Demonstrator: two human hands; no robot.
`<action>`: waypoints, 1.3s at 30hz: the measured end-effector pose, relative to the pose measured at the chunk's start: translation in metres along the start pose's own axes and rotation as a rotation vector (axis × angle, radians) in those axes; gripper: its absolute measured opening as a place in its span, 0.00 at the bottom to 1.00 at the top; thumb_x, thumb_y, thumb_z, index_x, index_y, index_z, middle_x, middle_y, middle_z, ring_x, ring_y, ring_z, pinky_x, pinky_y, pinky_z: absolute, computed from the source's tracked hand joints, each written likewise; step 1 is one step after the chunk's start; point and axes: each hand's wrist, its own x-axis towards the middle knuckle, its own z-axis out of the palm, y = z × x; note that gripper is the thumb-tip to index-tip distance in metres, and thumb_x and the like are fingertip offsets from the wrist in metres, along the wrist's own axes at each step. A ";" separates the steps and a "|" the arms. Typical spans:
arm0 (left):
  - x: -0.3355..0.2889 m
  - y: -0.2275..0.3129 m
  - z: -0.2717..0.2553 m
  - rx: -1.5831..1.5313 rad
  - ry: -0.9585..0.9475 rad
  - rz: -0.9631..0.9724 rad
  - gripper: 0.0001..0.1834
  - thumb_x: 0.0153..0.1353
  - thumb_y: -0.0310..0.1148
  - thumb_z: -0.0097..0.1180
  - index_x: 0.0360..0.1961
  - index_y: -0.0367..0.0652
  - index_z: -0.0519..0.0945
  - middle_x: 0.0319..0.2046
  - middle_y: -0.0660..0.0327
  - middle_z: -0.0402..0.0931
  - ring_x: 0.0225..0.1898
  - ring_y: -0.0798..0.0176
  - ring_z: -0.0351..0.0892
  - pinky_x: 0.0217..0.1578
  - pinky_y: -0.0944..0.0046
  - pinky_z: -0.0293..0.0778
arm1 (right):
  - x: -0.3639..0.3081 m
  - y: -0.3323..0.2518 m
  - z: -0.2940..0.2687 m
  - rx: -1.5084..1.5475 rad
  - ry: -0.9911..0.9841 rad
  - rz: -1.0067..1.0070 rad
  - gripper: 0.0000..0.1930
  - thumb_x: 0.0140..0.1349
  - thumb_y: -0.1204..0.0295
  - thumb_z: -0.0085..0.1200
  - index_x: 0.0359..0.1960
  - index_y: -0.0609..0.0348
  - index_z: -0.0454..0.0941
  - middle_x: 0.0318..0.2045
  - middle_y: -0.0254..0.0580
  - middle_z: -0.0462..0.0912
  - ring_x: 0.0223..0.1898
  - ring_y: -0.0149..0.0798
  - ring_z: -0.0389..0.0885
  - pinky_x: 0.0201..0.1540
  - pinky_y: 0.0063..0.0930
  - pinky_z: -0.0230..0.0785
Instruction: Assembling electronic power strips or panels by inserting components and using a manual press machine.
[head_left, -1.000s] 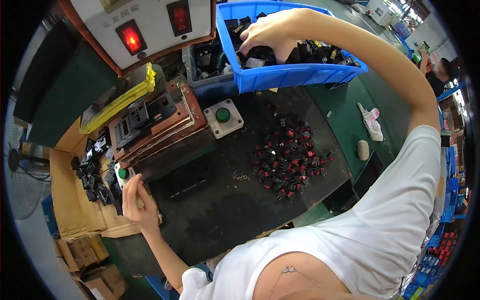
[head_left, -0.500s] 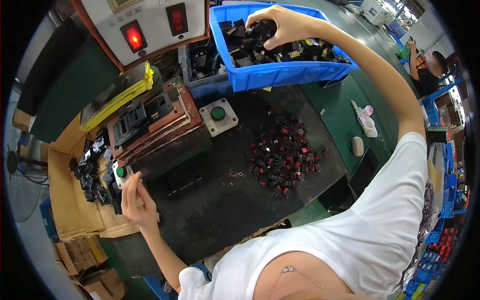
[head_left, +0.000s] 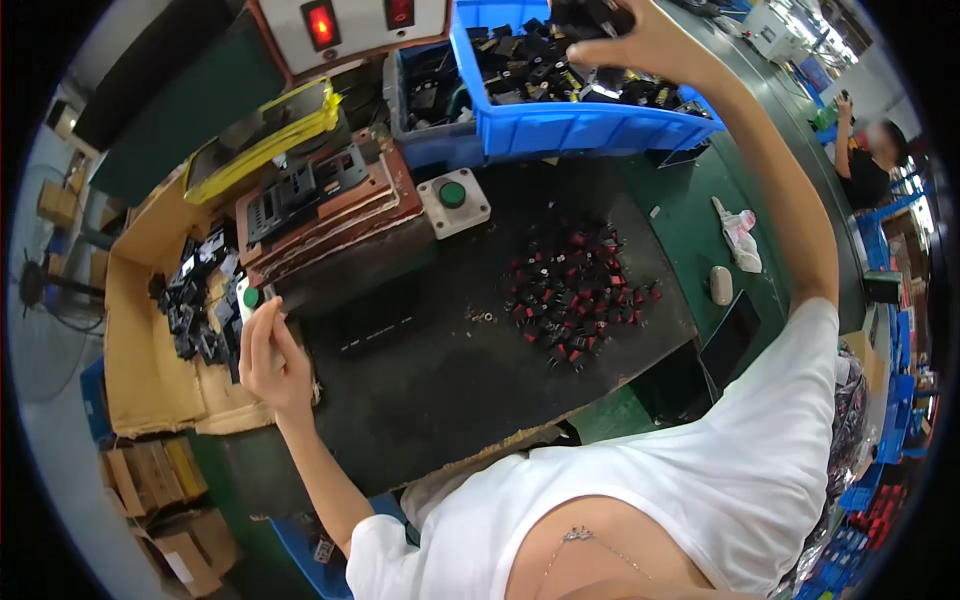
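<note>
At the upper edge of the view, my right hand (head_left: 655, 45) reaches over the blue bin (head_left: 590, 130). Its thumb stands away from the fingers, close above loose black plastic parts (head_left: 535, 70); the fingertips are partly cut off by the frame. My left hand (head_left: 275, 365) has loosely bent, extended fingers and holds nothing I can see. Its fingertips are at a green push button (head_left: 253, 297) beside the cardboard box; whether they press it I cannot tell. Between the hands stands a press fixture (head_left: 320, 190) with a black panel on top.
Small black-and-red parts (head_left: 575, 290) lie heaped on the dark table (head_left: 400, 400). A second green button box (head_left: 453, 200) sits by the fixture. Black pieces (head_left: 195, 300) fill part of the cardboard box (head_left: 135, 370). A control box (head_left: 355, 35) with a lit red switch stands behind.
My right hand has moved farther back over the blue bin, its thumb now lifted clear of the parts. My left hand stays by the green button. The whole view has shifted slightly.
</note>
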 end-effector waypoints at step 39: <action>-0.089 0.092 0.027 -0.859 0.339 -1.097 0.27 0.70 0.44 0.28 0.57 0.32 0.62 0.57 0.51 0.62 0.60 0.59 0.59 0.61 0.62 0.52 | -0.071 -0.071 0.253 0.149 -0.342 -0.930 0.37 0.44 0.53 0.63 0.55 0.55 0.64 0.55 0.42 0.67 0.59 0.43 0.64 0.58 0.39 0.59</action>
